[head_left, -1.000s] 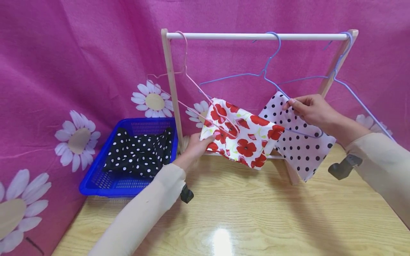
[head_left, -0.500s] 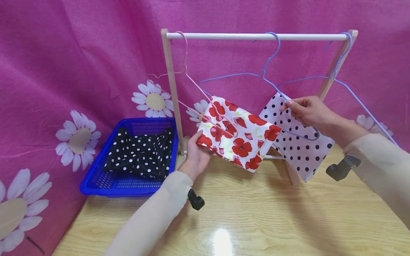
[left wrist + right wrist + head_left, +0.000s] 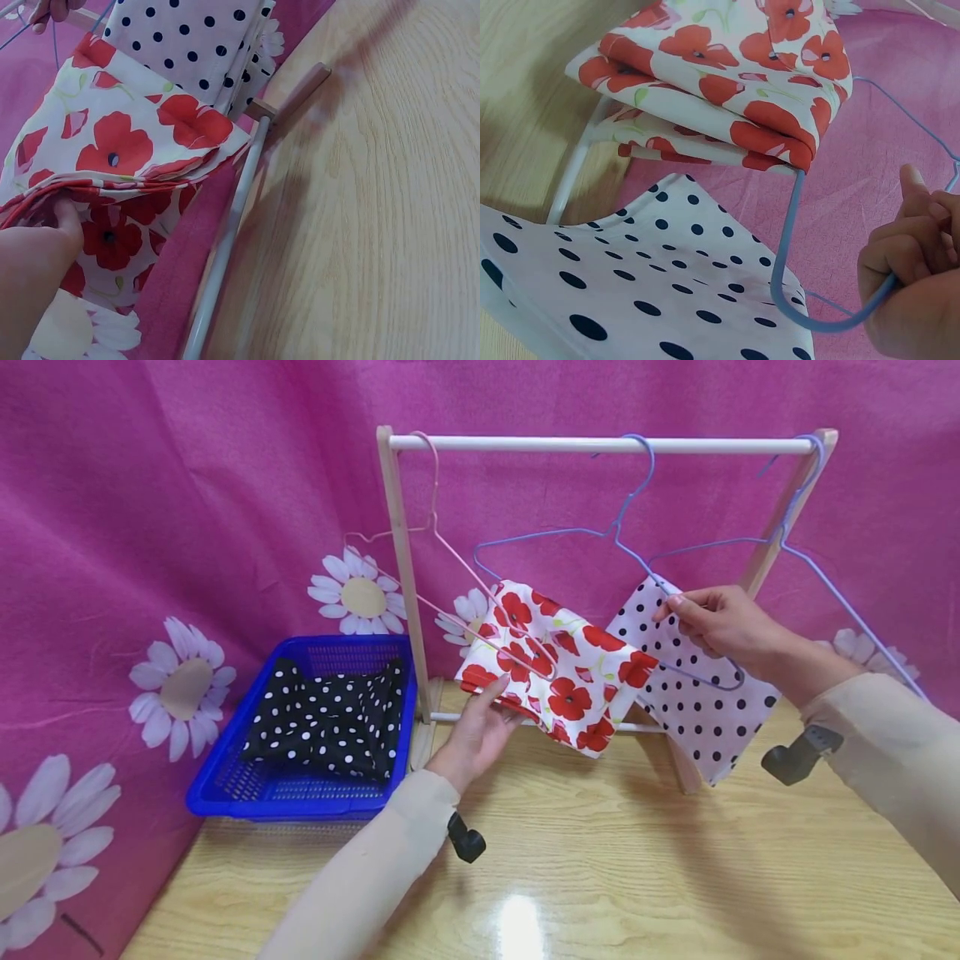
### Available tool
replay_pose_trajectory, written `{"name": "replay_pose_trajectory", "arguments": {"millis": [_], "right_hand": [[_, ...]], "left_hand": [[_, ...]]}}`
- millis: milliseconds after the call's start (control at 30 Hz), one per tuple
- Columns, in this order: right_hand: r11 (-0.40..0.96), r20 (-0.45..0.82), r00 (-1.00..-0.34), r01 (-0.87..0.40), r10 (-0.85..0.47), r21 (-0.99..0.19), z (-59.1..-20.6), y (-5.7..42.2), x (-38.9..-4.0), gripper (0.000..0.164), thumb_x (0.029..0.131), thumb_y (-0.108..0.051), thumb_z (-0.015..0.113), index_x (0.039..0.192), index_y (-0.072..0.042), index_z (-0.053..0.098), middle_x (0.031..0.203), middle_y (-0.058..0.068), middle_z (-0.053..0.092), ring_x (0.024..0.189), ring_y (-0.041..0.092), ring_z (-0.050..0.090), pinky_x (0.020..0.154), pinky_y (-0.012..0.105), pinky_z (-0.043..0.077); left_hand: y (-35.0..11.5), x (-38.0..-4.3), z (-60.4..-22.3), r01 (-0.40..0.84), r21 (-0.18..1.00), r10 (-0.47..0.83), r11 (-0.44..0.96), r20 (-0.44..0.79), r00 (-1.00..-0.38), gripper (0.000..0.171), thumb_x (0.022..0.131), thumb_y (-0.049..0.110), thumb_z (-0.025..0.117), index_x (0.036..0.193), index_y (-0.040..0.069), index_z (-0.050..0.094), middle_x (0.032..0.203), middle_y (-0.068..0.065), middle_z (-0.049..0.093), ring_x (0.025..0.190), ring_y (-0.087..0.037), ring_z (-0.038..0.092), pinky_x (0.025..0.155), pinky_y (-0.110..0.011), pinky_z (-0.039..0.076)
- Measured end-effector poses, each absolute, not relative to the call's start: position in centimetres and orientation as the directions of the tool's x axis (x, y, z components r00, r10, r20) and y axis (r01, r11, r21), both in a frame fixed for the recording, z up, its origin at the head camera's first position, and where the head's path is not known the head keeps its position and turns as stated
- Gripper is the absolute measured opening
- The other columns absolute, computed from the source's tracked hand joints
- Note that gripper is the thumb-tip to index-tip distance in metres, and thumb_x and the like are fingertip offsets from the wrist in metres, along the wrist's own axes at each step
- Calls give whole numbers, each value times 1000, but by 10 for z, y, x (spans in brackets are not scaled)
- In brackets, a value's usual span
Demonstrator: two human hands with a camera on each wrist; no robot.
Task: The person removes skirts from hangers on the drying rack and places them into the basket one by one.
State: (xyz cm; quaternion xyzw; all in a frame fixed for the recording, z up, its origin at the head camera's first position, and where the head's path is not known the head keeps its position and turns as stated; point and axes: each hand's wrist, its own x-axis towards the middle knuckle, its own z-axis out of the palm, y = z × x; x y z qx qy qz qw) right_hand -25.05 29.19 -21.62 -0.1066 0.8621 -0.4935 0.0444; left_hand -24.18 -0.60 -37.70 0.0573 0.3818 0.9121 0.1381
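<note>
A white cloth with red poppies (image 3: pixel 573 693) hangs folded over the lower bar of the middle blue hanger (image 3: pixel 637 558). My left hand (image 3: pixel 476 735) holds its lower left edge, thumb in front and the other fingers partly hidden by fabric. In the left wrist view, layered folds lie above that hand (image 3: pixel 34 255). My right hand (image 3: pixel 731 622) pinches the right arm of the same hanger; the right wrist view shows the bent blue wire (image 3: pixel 829 326) running from the cloth to curled fingers. Behind it hangs a pale cloth with black dots (image 3: pixel 708 718), on the rightmost blue hanger (image 3: pixel 832 585).
A white rail (image 3: pixel 525 443) on a wooden rack (image 3: pixel 405 568) carries the hangers. At the left, a bare pink hanger (image 3: pixel 461 564) overlaps the poppy cloth in view. A blue basket (image 3: pixel 300 810) holds a black white-dotted cloth (image 3: pixel 326 718). Below lies a wood-grain tabletop (image 3: pixel 600 860).
My left hand dropped from the cloth's left side and shifted right along its lower edge. The cloth's left side moved slightly left and up. The right hand stays nearly still on the hanger.
</note>
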Motion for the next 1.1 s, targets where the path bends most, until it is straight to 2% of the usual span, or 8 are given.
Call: {"name": "replay_pose_trajectory", "arguments": {"millis": [167,267,400,500,600,733,967,1100], "right_hand": [[493,16,-976,-123,-216,-861,-216,291,-251,37,109,-30,43,84,-34,70,59,-9,32,52,8,22,46,32,17],[491,11,-977,-116,-213,-864,-217,290,-251,37,109,-29,43,82,-34,69,59,-9,33,52,8,21,46,32,17],[491,16,-977,-121,-213,-863,-217,289,-251,37,109,-29,44,83,-34,69,59,-9,33,51,7,23,45,31,18],[512,30,-978,-135,-208,-848,-217,289,-252,36,109,-29,44,83,-34,69,59,-9,35,50,6,25,44,30,20],[544,53,-979,-154,-196,-825,-218,290,-254,36,108,-30,45,83,-36,70,60,-9,38,50,4,28,42,27,25],[582,75,-979,-172,-188,-795,-218,292,-256,35,108,-30,46,83,-36,70,62,-9,41,50,3,30,42,25,28],[619,76,-980,-174,-182,-765,-217,294,-259,34,108,-30,47,85,-35,71,63,-8,43,54,4,32,46,25,28],[630,58,-983,-157,-174,-760,-217,295,-259,32,108,-31,46,88,-34,72,64,-8,43,54,5,32,46,25,28]], "left_hand": [[0,-240,-378,-185,738,220,-648,-51,-974,43,100,10,57,142,8,48,126,-2,68,106,-11,63,96,-29,47],[3,-240,-379,-190,739,194,-646,-82,-978,39,98,4,59,136,10,53,112,7,71,100,-7,67,91,-25,47],[3,-239,-380,-203,750,191,-630,-104,-976,43,101,5,57,143,11,50,133,0,66,122,-13,63,107,-27,46],[4,-238,-380,-202,761,197,-616,-100,-975,46,104,8,53,149,12,44,152,-6,52,142,-19,49,119,-31,38],[4,-238,-381,-197,763,207,-616,-85,-975,47,106,10,46,153,9,37,160,-9,42,150,-22,37,124,-33,31],[5,-234,-380,-222,771,211,-597,-116,-971,47,108,13,42,154,7,33,162,-12,39,151,-23,35,125,-36,31],[4,-221,-377,-243,829,171,-504,-180,-969,45,109,20,44,152,10,37,155,-13,48,144,-27,47,118,-40,41],[5,-217,-378,-225,860,144,-459,-178,-974,45,108,21,46,152,13,37,153,-12,51,134,-23,56,107,-35,50]]}}
